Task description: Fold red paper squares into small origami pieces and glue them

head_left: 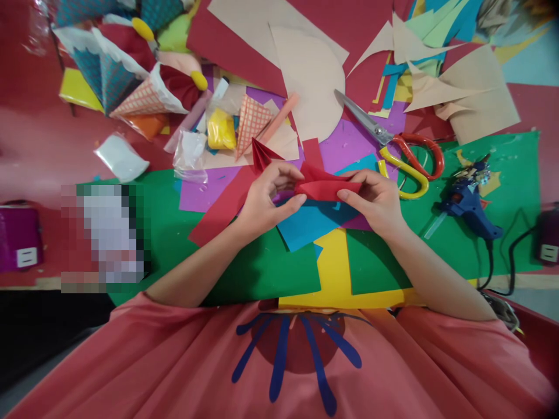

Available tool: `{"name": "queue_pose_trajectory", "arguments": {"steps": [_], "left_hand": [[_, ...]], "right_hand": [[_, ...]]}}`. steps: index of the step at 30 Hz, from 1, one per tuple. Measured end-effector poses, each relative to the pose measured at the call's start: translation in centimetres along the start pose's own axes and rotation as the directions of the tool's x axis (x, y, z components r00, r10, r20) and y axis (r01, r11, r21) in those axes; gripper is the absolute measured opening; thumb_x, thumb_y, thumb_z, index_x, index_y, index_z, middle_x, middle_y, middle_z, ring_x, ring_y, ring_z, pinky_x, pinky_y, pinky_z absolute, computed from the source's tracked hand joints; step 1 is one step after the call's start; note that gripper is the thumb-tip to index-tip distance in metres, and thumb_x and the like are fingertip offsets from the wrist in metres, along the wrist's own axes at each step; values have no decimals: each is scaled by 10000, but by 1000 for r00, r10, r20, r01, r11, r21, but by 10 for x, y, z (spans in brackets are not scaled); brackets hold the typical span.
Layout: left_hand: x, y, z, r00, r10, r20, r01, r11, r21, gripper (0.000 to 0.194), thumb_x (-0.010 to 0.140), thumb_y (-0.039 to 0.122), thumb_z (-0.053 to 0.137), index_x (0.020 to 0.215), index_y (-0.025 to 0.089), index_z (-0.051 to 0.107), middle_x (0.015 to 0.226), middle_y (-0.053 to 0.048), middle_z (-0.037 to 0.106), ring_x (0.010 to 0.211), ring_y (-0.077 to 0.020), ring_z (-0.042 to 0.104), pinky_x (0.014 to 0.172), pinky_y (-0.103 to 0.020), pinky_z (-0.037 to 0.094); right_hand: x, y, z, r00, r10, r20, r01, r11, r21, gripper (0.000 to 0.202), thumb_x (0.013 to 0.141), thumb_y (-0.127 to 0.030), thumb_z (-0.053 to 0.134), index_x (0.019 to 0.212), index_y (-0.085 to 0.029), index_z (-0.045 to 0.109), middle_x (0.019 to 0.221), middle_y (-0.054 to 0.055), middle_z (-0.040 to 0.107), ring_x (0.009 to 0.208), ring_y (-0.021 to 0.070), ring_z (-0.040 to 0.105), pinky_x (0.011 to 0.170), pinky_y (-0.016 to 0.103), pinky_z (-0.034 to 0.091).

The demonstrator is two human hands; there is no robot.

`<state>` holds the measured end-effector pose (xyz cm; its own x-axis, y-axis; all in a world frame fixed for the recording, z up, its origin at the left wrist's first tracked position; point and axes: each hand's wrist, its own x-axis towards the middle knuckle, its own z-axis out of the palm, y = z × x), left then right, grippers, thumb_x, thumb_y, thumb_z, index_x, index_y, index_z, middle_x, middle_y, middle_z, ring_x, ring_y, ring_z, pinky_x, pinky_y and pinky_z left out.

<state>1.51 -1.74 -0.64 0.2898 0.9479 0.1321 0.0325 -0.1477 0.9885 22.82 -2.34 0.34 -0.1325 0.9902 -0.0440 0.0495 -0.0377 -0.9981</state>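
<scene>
A folded piece of red paper (327,189) is held up between my two hands over the littered table. My right hand (378,201) pinches its right end, thumb in front and fingers behind. On the other side, my left hand (273,195) curls around the left end with the thumb and fingertips close to the paper; the exact contact is partly hidden. Just behind my left hand lies a pleated dark red paper piece (264,156). Below the held paper is a blue sheet (305,227). Scissors (384,137) with red and yellow handles lie beyond my right hand.
A blue glue gun (471,209) with a cord lies at the right on the green sheet (437,256). Paper cones (148,96) and small plastic packets (122,157) crowd the left back. Beige paper scraps (476,87) lie back right. A pixelated patch (107,233) covers something left.
</scene>
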Motion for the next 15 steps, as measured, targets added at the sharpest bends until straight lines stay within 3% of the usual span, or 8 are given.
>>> {"name": "queue_pose_trajectory", "arguments": {"steps": [5,12,15], "left_hand": [[-1,1,1,994,-68,90,67,998,13,570,798,463,686,1277,254,460,910,-16,687,836,-160,706,720,-255,566],[0,5,1,999,-34,28,30,989,145,247,820,316,661,1020,173,640,1040,-53,713,933,-149,700,725,-202,561],[1,5,2,999,-39,19,35,985,167,220,820,274,652,1014,171,646,995,-44,722,852,-125,697,674,-184,544]], "right_hand": [[-4,1,2,999,30,46,-28,998,-49,282,734,-410,761,693,-204,572,861,20,692,807,156,652,724,314,538],[-4,3,4,998,27,50,-25,999,-33,381,708,-456,771,792,-242,467,815,-9,612,816,155,635,694,305,556],[-4,1,5,996,57,64,-59,998,33,428,697,-430,787,904,-269,449,851,-24,612,777,139,636,691,302,566]]}}
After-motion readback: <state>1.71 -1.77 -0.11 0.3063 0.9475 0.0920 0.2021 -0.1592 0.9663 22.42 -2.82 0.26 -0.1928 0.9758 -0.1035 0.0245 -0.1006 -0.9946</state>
